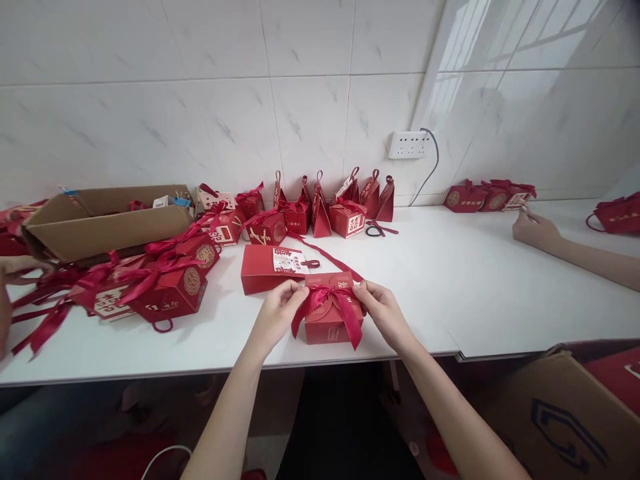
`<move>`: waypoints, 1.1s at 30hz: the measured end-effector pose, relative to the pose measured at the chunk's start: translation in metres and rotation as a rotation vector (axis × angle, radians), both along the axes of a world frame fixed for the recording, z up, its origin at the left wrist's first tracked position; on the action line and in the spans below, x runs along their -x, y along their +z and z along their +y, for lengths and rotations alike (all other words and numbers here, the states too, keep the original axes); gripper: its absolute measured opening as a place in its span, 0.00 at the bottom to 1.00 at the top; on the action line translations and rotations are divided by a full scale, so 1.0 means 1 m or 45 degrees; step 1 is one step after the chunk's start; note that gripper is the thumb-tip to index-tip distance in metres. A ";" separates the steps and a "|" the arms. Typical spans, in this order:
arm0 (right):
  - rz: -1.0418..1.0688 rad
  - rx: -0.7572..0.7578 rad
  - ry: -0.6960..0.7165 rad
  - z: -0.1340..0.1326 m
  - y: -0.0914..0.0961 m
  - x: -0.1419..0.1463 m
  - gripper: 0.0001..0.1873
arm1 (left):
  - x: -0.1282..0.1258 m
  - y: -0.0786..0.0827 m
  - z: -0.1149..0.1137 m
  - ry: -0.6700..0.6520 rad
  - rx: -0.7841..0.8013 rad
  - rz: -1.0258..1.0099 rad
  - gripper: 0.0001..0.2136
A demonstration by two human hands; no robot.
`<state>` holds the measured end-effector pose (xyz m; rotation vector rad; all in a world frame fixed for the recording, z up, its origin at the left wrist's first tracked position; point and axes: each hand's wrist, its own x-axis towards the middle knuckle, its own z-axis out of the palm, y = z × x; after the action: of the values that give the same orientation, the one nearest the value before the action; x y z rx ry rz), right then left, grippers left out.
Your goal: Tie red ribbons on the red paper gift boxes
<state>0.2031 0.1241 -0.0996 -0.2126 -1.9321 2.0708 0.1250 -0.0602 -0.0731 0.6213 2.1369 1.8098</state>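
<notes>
In front of me on the white table point(415, 293) stands a red gift box point(327, 331) with a red satin ribbon point(345, 310) tied in a bow across its top. My left hand point(280, 307) pinches the bow's left loop between thumb and fingers. On the other side, my right hand point(383, 310) pinches the right loop. Two ribbon tails hang over the box's front. Just behind it lies another red box point(257, 267) with a white printed panel and a small loop, its side touching or nearly touching the first.
Beribboned red boxes point(173, 297) crowd the left, before an open cardboard carton point(100, 233). Along the wall stand several pointed boxes point(320, 207) and scissors point(377, 229). Another person's hand point(537, 230) is at right, near more boxes point(465, 198). A carton point(550, 407) sits below the table edge.
</notes>
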 end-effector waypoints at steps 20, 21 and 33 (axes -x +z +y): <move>0.040 0.066 -0.002 0.003 -0.001 -0.017 0.26 | -0.013 0.000 0.007 -0.120 -0.004 0.168 0.12; 0.037 0.059 0.002 0.003 -0.001 -0.017 0.26 | -0.014 0.001 0.008 -0.119 0.010 0.175 0.12; 0.033 0.160 0.000 0.000 -0.006 -0.020 0.26 | -0.025 -0.005 0.021 0.116 -0.017 0.199 0.18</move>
<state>0.2232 0.1238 -0.1055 -0.2118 -1.7885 2.1866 0.1496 -0.0388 -0.0784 0.7008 2.2906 1.8812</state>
